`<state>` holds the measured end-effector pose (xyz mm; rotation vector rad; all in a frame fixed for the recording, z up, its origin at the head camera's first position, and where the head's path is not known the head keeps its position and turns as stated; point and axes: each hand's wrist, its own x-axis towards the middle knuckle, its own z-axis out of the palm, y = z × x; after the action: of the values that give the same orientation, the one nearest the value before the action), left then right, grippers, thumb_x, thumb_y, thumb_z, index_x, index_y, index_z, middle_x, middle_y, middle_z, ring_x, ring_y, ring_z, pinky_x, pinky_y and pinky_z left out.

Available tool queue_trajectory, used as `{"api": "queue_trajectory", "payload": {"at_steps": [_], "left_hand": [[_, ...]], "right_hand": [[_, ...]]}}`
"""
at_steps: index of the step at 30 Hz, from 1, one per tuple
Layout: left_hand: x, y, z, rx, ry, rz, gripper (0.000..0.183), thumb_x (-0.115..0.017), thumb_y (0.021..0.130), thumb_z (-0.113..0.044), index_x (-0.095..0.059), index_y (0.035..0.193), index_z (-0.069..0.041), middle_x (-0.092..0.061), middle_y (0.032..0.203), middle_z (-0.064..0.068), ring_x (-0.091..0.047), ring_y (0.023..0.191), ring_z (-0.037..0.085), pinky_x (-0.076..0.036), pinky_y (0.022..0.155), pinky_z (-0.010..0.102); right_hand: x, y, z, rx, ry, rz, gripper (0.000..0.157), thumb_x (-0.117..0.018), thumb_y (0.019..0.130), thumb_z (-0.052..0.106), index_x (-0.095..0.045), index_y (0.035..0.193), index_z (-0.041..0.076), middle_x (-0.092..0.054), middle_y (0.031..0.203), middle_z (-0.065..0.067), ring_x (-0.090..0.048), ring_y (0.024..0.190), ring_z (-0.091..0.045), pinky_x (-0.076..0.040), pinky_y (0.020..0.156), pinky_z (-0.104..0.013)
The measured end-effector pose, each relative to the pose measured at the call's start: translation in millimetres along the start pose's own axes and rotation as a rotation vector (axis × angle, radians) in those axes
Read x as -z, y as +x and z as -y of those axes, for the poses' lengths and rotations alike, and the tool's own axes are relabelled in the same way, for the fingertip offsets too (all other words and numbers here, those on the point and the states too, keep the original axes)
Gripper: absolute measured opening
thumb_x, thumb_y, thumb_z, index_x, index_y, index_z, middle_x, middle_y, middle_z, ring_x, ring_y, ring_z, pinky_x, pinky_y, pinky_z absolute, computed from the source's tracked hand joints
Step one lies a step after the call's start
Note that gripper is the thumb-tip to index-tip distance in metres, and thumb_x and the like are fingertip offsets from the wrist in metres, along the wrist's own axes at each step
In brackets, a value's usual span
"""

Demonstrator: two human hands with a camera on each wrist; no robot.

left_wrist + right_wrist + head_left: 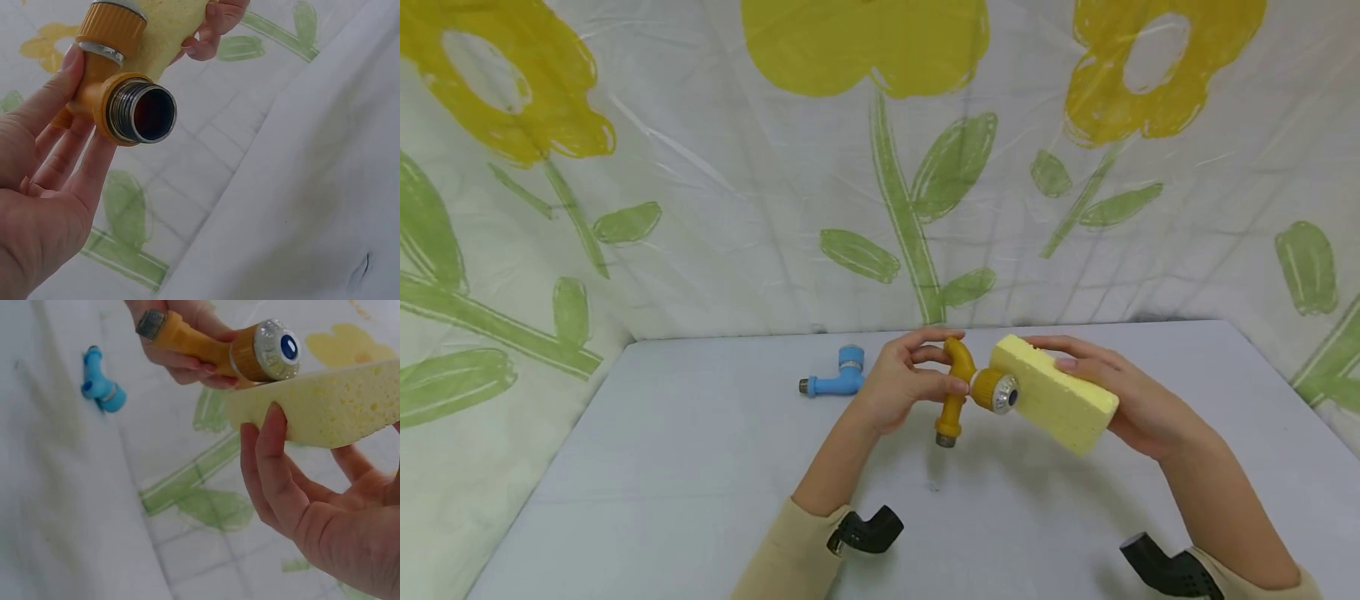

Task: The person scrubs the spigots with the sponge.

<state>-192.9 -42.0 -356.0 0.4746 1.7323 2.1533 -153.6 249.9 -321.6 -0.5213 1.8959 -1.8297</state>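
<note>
A yellow-orange faucet (953, 400) with a silver-rimmed knob is held up over the table by my left hand (901, 379), thumb and fingers around its body. In the left wrist view the threaded metal inlet of the faucet (140, 112) points toward the camera. My right hand (1120, 392) grips a pale yellow sponge block (1052, 392) between thumb and fingers. The sponge overlaps the knob's side in the head view; in the right wrist view the knob lies right at the sponge's (312, 406) face. Part of the left hand's fingers is hidden behind the faucet.
A blue faucet (835, 383) lies on the white-covered table (700, 450), left of my left hand toward the back edge. Behind the table hangs a white sheet (715, 208) printed with yellow flowers and green leaves. Black camera mounts (868, 531) sit on both wrists.
</note>
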Motion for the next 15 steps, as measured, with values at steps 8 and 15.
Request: {"api": "queue_trajectory", "payload": {"at_steps": [8, 15], "left_hand": [[1.2, -1.2, -3.8, 0.03, 0.058, 0.008, 0.058, -0.075, 0.087, 0.013, -0.063, 0.142, 0.0, -0.072, 0.107, 0.011, -0.075, 0.081, 0.019, -0.066, 0.084, 0.044], [2.0, -0.9, -4.5, 0.044, 0.105, 0.016, 0.057, -0.079, 0.086, 0.01, -0.066, 0.14, -0.004, -0.071, 0.109, 0.012, -0.073, 0.088, 0.019, -0.066, 0.084, 0.043]], "right_hand": [[1.3, 1.7, -2.6, 0.008, -0.002, 0.027, 0.043, -0.036, 0.115, 0.016, -0.062, 0.145, 0.031, -0.072, 0.115, -0.004, -0.071, 0.085, -0.016, -0.062, 0.069, -0.032], [-2.4, -1.5, 0.4, 0.009, -0.24, -0.045, 0.037, -0.048, 0.112, 0.017, -0.064, 0.144, 0.027, -0.068, 0.128, -0.001, -0.067, 0.086, -0.021, -0.058, 0.071, -0.033]]}}
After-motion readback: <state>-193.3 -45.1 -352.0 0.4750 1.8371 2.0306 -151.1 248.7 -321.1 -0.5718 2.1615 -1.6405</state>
